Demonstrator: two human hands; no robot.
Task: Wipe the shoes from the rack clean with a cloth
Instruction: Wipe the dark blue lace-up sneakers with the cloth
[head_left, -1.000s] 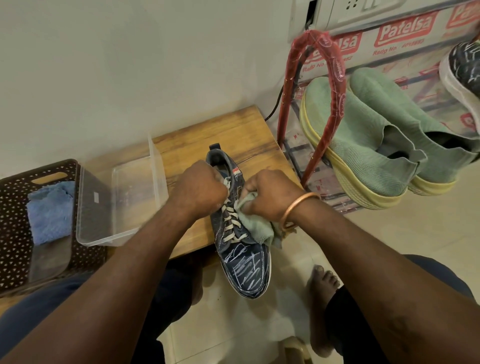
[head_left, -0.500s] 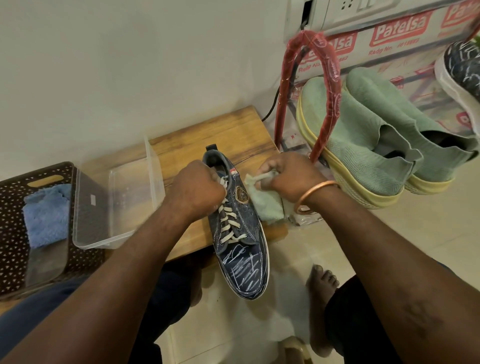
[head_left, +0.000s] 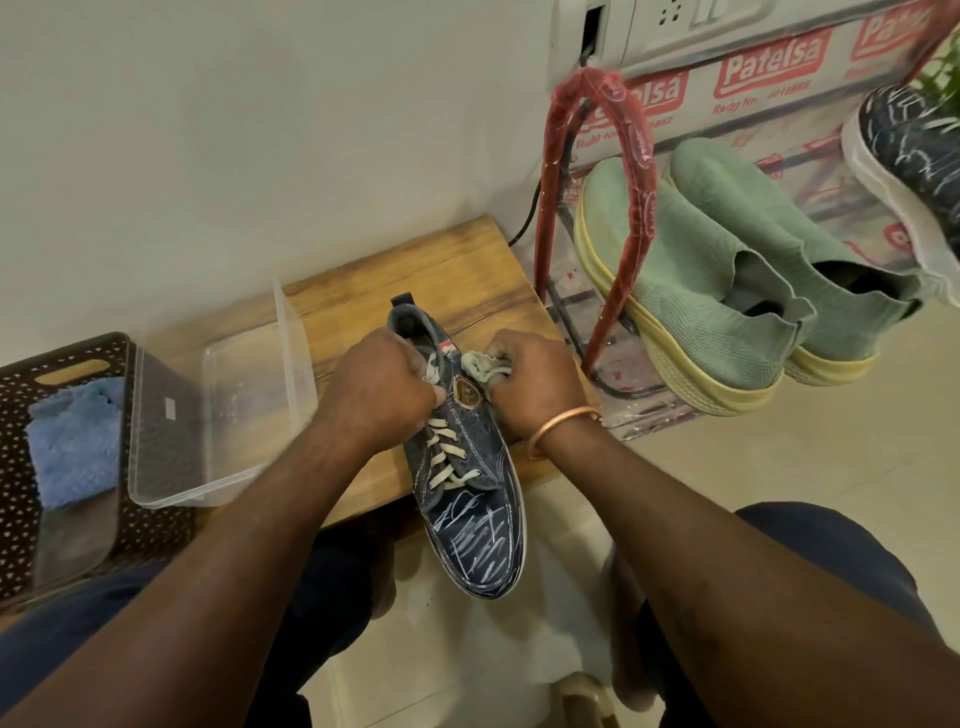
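Beside left hand (head_left: 382, 397), cloth (head_left: 480, 366) in right fingers (head_left: 519, 364)

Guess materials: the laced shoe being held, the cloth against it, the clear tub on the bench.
The shoe: dark blue woven fabric, likely denim or canvas, matte, with visible stitching and a pale, rubber-looking sole edge. The cloth: soft pale green textile that bunches into folds, possibly microfibre. The tub: clear rigid plastic, glossy, with see-through walls.

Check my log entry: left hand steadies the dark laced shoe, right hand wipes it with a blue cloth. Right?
No: the head view shows the right hand holding a pale green cloth; the blue cloth lies in the basket. Rest holds.
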